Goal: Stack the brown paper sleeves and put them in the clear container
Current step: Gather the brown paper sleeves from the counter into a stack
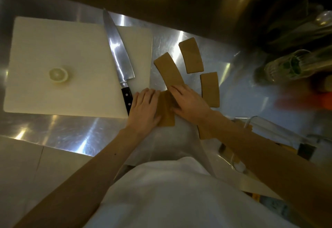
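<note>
Several flat brown paper sleeves lie on the steel counter. One long sleeve (168, 70) runs up and left from under my right hand (186, 100), which rests flat on its near end. Between both hands lies another sleeve (166, 110); my left hand (144, 110) presses on its left side. Two more sleeves lie apart, one at the back (191, 55) and one to the right (209, 88). A further sleeve (203, 132) shows under my right forearm. The clear container (267, 125) stands at the right, partly hidden by that forearm.
A white cutting board (53, 62) with a lemon half (58, 75) sits at the left. A large chef's knife (119, 60) lies along the board's right side, its black handle close to my left hand. Netted greens (287, 65) and blurred items crowd the right.
</note>
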